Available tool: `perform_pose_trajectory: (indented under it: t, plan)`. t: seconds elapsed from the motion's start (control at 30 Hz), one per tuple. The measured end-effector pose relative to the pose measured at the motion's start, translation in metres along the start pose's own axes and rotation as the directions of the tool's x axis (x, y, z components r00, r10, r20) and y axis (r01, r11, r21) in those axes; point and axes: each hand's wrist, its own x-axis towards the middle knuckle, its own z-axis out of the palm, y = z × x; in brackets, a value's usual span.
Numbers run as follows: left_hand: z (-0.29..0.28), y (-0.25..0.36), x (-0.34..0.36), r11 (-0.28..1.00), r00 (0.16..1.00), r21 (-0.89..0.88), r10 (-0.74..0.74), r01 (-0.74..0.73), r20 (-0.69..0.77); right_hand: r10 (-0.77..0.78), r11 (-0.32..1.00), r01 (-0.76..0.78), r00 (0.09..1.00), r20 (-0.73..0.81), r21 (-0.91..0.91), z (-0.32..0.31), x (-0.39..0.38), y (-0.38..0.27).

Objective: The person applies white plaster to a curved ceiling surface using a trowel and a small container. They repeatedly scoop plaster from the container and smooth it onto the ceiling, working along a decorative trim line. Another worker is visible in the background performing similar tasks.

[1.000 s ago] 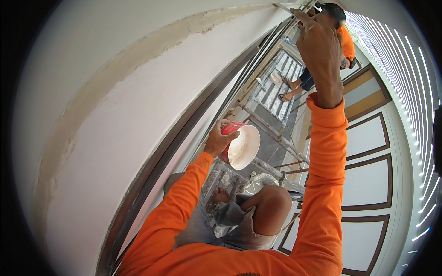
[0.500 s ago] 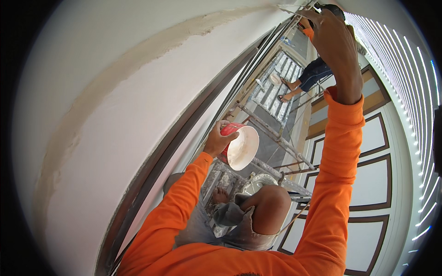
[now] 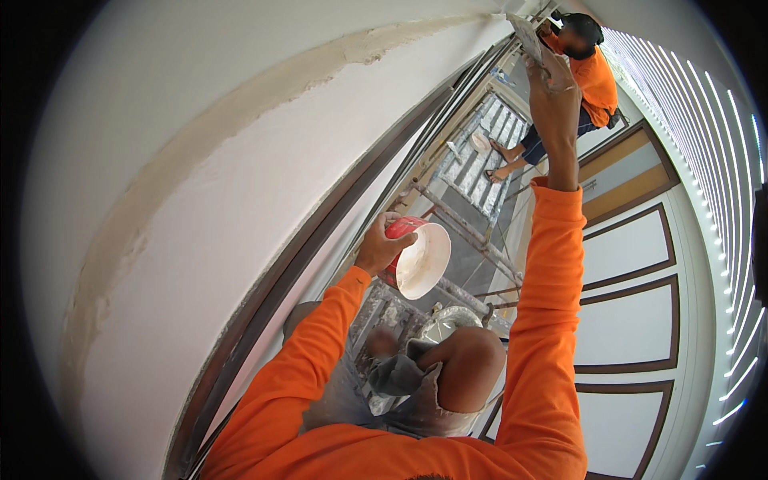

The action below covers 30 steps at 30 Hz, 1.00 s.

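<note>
My left hand (image 3: 379, 246) grips a red tub (image 3: 419, 260) by its side, thumb over the rim. The tub is tilted, and its white inside shows pale paste smeared round the wall and bottom. Far up to the right, at the end of my outstretched arm, my right hand (image 3: 554, 86) is closed on a putty knife (image 3: 526, 36). The blade lies at the far end of the wall (image 3: 232, 192); whether it touches is hard to tell. A beige band of filler (image 3: 180, 136) runs curving along that wall.
A co-worker in orange (image 3: 596, 80) stands beyond on a scaffold platform (image 3: 484, 164), with a small tub (image 3: 480, 142) near their feet. Scaffold rails (image 3: 472, 228) cross between us. By my knee stands a white bucket (image 3: 452, 320). Dark wall trim (image 3: 312, 220) runs along the left.
My right hand has come down and to the left with the putty knife, so its blade shows more broadly and the co-worker is less hidden. My left hand and tub have barely moved.
</note>
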Motion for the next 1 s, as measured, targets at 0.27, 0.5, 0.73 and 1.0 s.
perform_pose_trajectory:
  t: [0.27,0.5,0.73,1.0]
  plan:
    - [0.001,0.0,0.0,1.0,1.0,-0.009,-0.008,0.008,0.001,0.182,0.949,-0.16,0.981,-0.059,0.273,0.041,-0.03,-0.005]
    - [0.0,-0.006,0.001,1.0,1.0,0.006,0.013,-0.013,-0.005,0.212,0.959,-0.178,0.967,-0.143,0.219,0.054,-0.038,-0.033]
    - [0.001,-0.004,-0.001,1.0,1.0,-0.023,0.017,-0.017,0.001,-0.001,0.996,-0.017,0.981,-0.195,-0.092,0.041,-0.035,-0.028]
    - [0.003,-0.005,0.001,0.999,0.999,0.014,0.033,-0.033,-0.005,-0.067,0.975,0.037,0.989,-0.131,-0.219,0.037,-0.024,-0.026]
